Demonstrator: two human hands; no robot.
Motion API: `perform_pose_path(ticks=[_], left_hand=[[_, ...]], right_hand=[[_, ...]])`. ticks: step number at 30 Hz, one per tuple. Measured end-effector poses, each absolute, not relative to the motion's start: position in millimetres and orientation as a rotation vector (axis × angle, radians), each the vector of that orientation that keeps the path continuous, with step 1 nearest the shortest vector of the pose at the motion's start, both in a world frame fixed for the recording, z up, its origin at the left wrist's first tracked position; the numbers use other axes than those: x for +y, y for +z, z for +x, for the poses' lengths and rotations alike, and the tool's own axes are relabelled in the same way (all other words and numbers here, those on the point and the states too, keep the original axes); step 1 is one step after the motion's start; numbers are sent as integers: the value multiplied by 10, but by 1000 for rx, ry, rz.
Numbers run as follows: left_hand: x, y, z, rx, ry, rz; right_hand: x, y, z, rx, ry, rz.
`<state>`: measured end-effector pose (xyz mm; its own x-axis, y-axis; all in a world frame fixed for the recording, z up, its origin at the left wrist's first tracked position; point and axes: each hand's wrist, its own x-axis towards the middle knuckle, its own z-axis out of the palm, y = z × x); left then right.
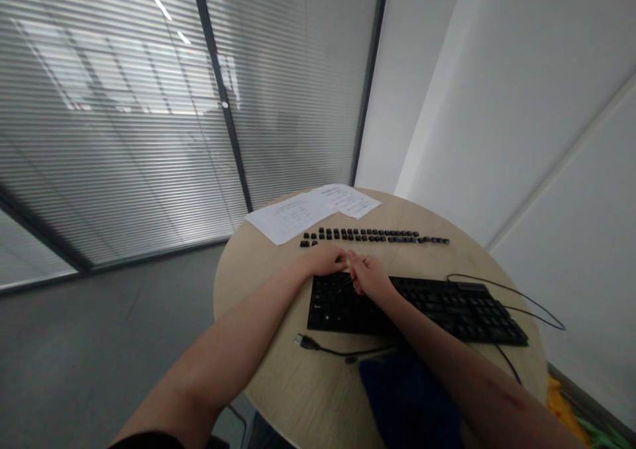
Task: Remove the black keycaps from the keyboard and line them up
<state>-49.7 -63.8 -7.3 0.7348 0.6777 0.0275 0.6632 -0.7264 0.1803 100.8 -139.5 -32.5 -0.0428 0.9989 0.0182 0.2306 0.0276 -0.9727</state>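
A black keyboard (447,306) lies on a round light-wood table (278,383). My left hand (325,260) and my right hand (370,278) meet over the keyboard's top left edge, fingertips nearly touching. Both have fingers curled in a pinch. What they hold is too small to make out. A thin dark tool or wire seems to hang below the right hand. Behind the hands, several loose black keycaps (372,236) lie in rows on the table.
Two printed paper sheets (311,212) lie at the table's far edge. The keyboard's black cable (521,300) loops right, and its USB plug (304,341) lies near the front. Glass walls with blinds stand behind; a white wall is at right.
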Motion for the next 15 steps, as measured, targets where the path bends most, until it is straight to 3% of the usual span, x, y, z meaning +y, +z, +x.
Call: perform_pose_path(ticks=[15], left_hand=[[-613, -89, -509, 1049, 176, 2785]], right_hand=[[-1568, -319, 1021, -1714, 858, -1243]])
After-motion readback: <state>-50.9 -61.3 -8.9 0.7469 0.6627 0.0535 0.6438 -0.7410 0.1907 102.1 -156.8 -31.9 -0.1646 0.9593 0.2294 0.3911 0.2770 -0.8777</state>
